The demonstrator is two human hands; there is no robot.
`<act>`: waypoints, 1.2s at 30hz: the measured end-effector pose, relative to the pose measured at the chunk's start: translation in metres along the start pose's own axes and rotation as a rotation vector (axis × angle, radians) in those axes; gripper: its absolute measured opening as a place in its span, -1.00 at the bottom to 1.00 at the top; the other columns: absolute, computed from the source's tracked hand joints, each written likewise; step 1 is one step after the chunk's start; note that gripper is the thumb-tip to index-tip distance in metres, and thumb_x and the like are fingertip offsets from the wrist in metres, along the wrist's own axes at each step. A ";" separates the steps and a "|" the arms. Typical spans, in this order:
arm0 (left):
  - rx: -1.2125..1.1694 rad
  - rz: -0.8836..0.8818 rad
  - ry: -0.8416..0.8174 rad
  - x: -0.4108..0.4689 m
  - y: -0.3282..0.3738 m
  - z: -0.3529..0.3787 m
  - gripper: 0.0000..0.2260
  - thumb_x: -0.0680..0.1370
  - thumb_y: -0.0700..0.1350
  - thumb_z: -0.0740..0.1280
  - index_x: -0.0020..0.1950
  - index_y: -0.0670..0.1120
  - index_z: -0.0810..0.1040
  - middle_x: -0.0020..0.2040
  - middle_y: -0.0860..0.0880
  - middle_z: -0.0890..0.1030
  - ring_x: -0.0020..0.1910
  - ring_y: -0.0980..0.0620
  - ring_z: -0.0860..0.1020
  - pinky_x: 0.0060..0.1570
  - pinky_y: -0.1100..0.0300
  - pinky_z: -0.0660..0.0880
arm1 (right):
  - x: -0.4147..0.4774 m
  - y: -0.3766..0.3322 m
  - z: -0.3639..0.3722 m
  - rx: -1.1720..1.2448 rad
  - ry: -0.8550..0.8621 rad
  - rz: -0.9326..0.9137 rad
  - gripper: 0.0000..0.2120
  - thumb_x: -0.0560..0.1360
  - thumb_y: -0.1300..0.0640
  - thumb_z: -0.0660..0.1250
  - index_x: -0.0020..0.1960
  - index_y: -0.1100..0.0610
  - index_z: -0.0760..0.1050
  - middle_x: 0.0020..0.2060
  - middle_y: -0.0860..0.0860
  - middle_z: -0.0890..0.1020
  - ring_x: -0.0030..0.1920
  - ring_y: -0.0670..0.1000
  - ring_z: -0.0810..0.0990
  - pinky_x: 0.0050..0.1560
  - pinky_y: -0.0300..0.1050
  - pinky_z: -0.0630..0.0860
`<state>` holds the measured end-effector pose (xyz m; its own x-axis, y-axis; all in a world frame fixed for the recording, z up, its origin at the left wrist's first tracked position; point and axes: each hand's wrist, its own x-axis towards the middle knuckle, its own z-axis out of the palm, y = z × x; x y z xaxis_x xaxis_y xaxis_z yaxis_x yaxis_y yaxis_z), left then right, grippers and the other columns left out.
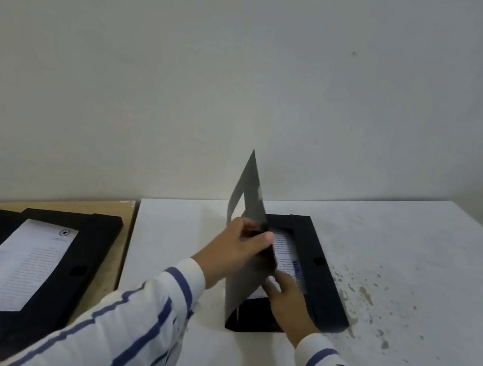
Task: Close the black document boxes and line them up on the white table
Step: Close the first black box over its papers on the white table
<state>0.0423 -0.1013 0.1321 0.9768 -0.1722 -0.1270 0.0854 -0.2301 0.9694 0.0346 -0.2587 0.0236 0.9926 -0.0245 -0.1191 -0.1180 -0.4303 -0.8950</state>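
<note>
A black document box [319, 274] lies on the white table [171, 235], with printed paper [284, 252] inside. Its lid [251, 190] stands nearly upright along the box's left side. My left hand [235, 250] grips the lid's edge about halfway along. My right hand [291, 307] rests flat on the paper at the box's near end, behind the lid. A second black document box [91, 251] lies open at the left on a wooden surface, with a printed sheet [14, 268] in it.
The wooden table [110, 270] meets the white table at a seam left of centre. A bare grey wall [249, 75] runs along the back. The white table's right part carries brownish stains [373, 297].
</note>
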 end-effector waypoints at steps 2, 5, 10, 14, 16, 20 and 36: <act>0.059 0.008 -0.041 0.009 -0.007 0.020 -0.49 0.48 0.20 0.29 0.35 0.02 0.31 0.22 0.09 0.45 0.17 0.14 0.44 0.13 0.30 0.35 | 0.007 -0.020 -0.024 0.332 -0.018 0.074 -0.83 0.55 0.10 0.25 0.00 -0.05 0.62 -0.18 -0.17 0.69 -0.07 -0.05 0.62 -0.03 -0.19 0.46; 0.143 -0.038 -0.057 0.026 -0.021 0.042 -0.46 0.49 0.18 0.29 0.40 -0.01 0.28 0.34 0.01 0.41 0.24 0.07 0.42 0.23 0.15 0.38 | 0.026 -0.041 -0.064 0.676 -0.063 0.084 -0.66 0.53 -0.14 0.21 0.16 0.01 0.57 -0.01 0.01 0.71 0.02 0.04 0.66 0.02 -0.07 0.58; 0.331 -0.186 -0.009 0.059 -0.055 0.063 -0.44 0.49 0.14 0.29 0.43 -0.05 0.28 0.39 -0.08 0.36 0.26 -0.08 0.45 0.27 0.06 0.40 | 0.054 -0.048 -0.123 0.432 -0.072 0.128 -0.67 0.52 -0.12 0.24 0.25 -0.07 0.45 0.15 -0.05 0.59 0.08 -0.05 0.57 -0.01 -0.12 0.54; 0.459 -0.262 0.070 0.078 -0.081 0.074 -0.41 0.50 0.09 0.31 0.46 -0.09 0.24 0.48 -0.13 0.27 0.41 -0.13 0.31 0.41 -0.07 0.27 | 0.069 -0.027 -0.149 0.075 -0.118 0.115 -0.52 0.55 0.23 0.24 0.44 0.00 0.26 0.31 0.06 0.48 0.25 0.10 0.49 0.23 -0.01 0.50; 0.543 -0.325 0.128 0.082 -0.092 0.077 -0.35 0.50 0.12 0.30 0.50 -0.08 0.16 0.53 -0.15 0.15 0.49 -0.14 0.17 0.46 -0.03 0.15 | 0.076 -0.011 -0.150 -0.050 -0.118 0.147 -0.50 0.55 0.29 0.22 0.44 0.02 0.24 0.35 0.08 0.44 0.31 0.14 0.45 0.32 0.05 0.44; 0.625 -0.402 0.154 0.081 -0.112 0.086 -0.27 0.49 0.17 0.29 0.53 -0.02 0.02 0.57 -0.09 -0.07 0.53 -0.14 -0.01 0.48 -0.06 0.09 | 0.085 0.028 -0.141 -0.249 -0.188 0.179 -0.52 0.56 0.31 0.14 0.45 0.05 0.24 0.31 0.11 0.48 0.24 0.13 0.49 0.29 0.05 0.47; 0.551 -0.418 0.225 0.070 -0.130 0.088 -0.28 0.46 0.23 0.29 0.51 0.17 -0.02 0.56 -0.08 0.02 0.49 -0.14 0.17 0.40 -0.07 0.27 | 0.079 0.092 -0.088 -0.625 -0.019 0.108 -0.46 0.61 -0.02 0.07 0.50 0.12 0.01 0.44 0.12 0.28 0.39 0.14 0.34 0.38 0.00 0.36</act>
<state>0.0826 -0.1675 -0.0217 0.9058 0.2236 -0.3598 0.4074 -0.6930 0.5948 0.1043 -0.3796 -0.0308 0.9747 -0.0839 -0.2070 -0.1724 -0.8720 -0.4581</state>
